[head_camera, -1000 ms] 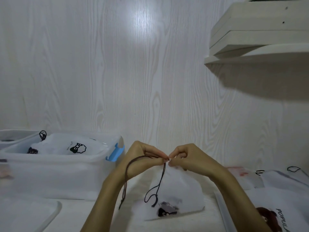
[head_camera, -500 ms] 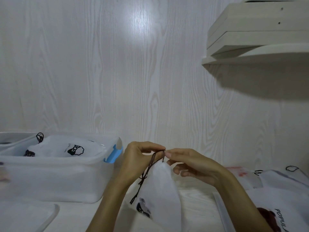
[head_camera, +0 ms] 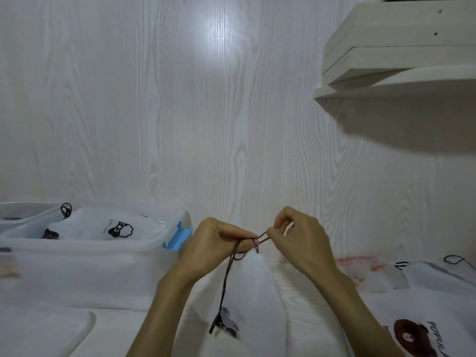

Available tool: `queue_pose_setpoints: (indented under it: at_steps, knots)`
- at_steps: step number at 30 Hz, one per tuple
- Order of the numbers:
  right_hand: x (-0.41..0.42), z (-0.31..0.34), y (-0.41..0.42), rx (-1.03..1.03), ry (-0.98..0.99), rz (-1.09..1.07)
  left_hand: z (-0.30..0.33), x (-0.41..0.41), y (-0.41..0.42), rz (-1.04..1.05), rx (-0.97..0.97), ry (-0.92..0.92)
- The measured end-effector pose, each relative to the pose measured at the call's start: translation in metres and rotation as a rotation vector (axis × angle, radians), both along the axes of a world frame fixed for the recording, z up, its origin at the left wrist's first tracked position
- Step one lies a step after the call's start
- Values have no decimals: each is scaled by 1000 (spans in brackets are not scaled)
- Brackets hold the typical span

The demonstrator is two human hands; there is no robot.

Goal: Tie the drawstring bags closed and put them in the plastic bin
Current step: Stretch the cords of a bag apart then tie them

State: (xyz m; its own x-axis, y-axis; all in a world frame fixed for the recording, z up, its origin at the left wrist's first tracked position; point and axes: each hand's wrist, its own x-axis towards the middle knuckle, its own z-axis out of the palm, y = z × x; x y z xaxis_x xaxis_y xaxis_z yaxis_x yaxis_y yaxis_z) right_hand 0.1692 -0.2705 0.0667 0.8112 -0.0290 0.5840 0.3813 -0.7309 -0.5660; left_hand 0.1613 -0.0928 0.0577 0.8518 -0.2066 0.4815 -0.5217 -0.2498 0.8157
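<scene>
the left hand [head_camera: 216, 243] and right hand [head_camera: 298, 235] both pinch the dark string [head_camera: 228, 274] above the white bag [head_camera: 253, 292] in the middle. pull the loop snug, then go left to the bin [head_camera: 77, 253].

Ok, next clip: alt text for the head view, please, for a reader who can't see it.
Two bare hands, left hand and right hand, pinch the dark drawstring at the gathered top of a white bag. To the left a clear plastic bin holds another bag; more bags lie at right.
</scene>
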Motion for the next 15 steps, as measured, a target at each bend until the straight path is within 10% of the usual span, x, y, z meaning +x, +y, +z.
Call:
queue_pose_setpoints:
  at_steps: [6,12,15]
  knots:
    - [0,-6,10,-73,-468,-97,1,3,-5,62,-41,-53]
    - [1,5,14,1169,567,544,4,2,-1,20,0,45]
    - [7,4,7,1011,610,485,1,2,2,0,65,60]
